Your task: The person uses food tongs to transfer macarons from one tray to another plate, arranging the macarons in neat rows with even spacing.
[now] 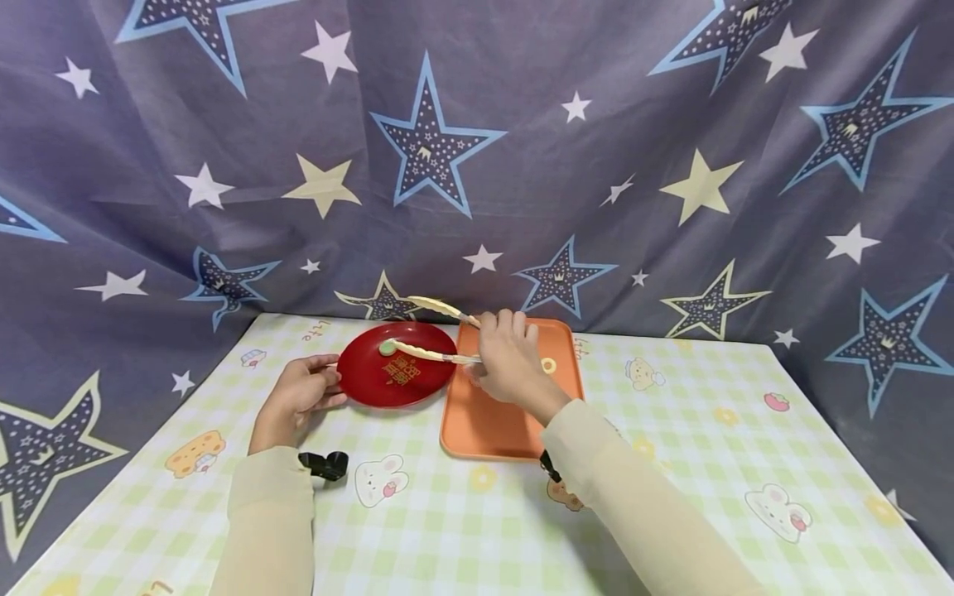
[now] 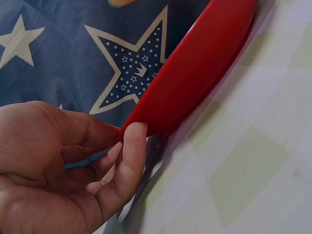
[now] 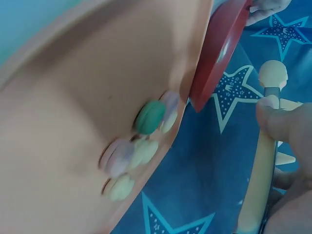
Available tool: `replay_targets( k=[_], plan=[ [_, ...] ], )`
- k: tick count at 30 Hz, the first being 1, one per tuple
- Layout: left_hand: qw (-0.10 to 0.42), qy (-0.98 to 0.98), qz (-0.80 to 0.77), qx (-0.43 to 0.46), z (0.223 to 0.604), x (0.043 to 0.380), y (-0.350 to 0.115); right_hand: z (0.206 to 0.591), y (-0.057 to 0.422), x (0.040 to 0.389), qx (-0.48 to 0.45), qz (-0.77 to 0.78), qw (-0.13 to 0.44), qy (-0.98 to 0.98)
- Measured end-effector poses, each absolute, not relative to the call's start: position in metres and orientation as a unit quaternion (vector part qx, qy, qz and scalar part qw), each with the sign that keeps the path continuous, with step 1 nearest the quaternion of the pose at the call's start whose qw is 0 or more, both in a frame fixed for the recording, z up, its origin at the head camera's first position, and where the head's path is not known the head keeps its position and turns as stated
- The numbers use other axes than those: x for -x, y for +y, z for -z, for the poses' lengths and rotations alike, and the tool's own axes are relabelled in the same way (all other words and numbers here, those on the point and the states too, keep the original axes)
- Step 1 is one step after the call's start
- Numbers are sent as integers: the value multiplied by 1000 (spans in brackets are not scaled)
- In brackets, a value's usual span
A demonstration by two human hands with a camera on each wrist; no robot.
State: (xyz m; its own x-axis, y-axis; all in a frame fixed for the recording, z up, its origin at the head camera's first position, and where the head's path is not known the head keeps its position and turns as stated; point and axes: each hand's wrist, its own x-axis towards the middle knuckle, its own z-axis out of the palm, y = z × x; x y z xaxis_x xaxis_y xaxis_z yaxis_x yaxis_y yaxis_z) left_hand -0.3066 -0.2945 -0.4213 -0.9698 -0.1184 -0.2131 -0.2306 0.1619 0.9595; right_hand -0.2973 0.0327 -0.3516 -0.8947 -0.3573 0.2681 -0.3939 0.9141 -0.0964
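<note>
My left hand pinches the left rim of a round red plate with gold writing; the left wrist view shows thumb and fingertips at the edge of the plate. In my right hand is a pair of tongs with pale yellow arms, spread apart and reaching left over the plate. A pale green round piece shows on the plate, right by the tip of the lower arm. My right hand is above an orange tray. Several macarons lie along its edge, among them a green macaron.
The tray stands just right of the plate, their edges close together. Both are on a table with a green checked cloth. Behind the table hangs a dark curtain with stars. A small black wrist camera sits at the left cuff.
</note>
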Motion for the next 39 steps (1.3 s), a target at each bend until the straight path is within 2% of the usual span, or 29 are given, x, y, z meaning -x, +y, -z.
replay_targets(
  k=[7,39],
  plan=[
    [49,758,-641,113,421,307,-295,352,61,294,-196,-105,128,-967],
    [56,755,-645,101,423,307,-298,367,172,256,-228,-48,116,-966]
  ],
)
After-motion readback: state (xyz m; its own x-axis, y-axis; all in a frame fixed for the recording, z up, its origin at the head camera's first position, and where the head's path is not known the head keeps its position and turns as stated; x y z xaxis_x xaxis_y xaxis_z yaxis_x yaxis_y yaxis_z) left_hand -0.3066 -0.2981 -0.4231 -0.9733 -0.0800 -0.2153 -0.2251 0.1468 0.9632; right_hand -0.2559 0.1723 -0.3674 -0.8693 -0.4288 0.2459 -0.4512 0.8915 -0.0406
